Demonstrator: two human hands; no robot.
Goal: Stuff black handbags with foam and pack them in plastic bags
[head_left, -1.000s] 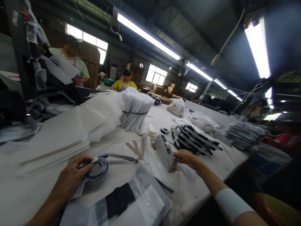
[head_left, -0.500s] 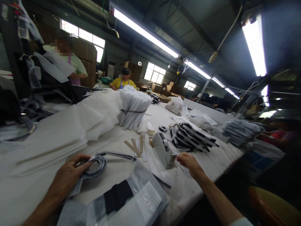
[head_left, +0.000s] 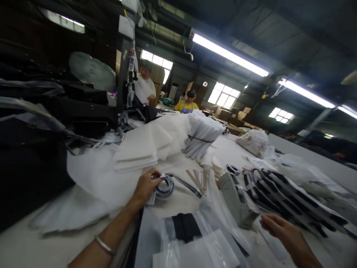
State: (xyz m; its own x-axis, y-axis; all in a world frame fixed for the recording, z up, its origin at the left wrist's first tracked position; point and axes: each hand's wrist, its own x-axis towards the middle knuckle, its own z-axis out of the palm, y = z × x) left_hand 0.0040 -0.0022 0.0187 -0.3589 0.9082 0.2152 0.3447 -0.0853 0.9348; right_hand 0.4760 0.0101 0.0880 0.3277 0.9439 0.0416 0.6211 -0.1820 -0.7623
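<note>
My left hand [head_left: 145, 186] is closed on a coiled grey strap [head_left: 165, 186] lying on the white table [head_left: 181, 203], a small white tag at its thumb. My right hand [head_left: 281, 232] hovers low at the right, just past a grey tape dispenser [head_left: 237, 203]; its fingers are drawn together as if pinching, and whether they hold a strip of clear tape is too blurred to tell. In front of me lies a clear plastic bag [head_left: 192, 242] with a black folded item inside.
A stack of white fabric sheets [head_left: 139, 149] and a tied white bundle [head_left: 202, 136] sit behind the strap. Black-and-white striped pieces [head_left: 279, 186] spread to the right, a filled plastic bag [head_left: 252, 141] beyond. Dark goods pile at left. Two people work at the far end.
The view has swung left. My right hand has come away from the tape dispenser toward me. My left hand still grips the coiled strap.
</note>
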